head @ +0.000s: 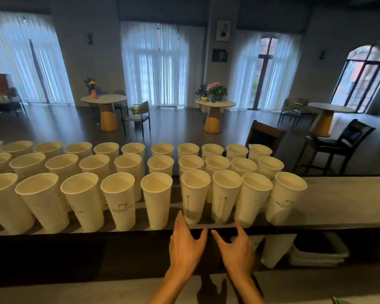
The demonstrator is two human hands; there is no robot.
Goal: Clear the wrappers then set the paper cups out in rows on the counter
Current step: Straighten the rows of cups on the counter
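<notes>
The left hand (185,242) is held wide, with the fingers straight and spread, and nothing is held in it. Its longest fingertip is seen just at the bottom of one cup in the near row (195,195). The right hand (236,245) is held wide too, with fingers loosely bent and nothing in them. It is kept just beside the left hand, below the front edge of the surface (342,200).

The paper cups (119,200) are set upright on the surface in three rows. The near row is placed closest to the hands, the middle row (160,164) behind it, and the far row (133,148) at the back edge. The rows are stretched from the left side of the surface to a last cup (286,198) past the right hand. Right of that cup, the surface is seen bare.

Under the surface, right of the right hand, a stack of cups (274,251) is leaned beside white trays (320,253).
</notes>
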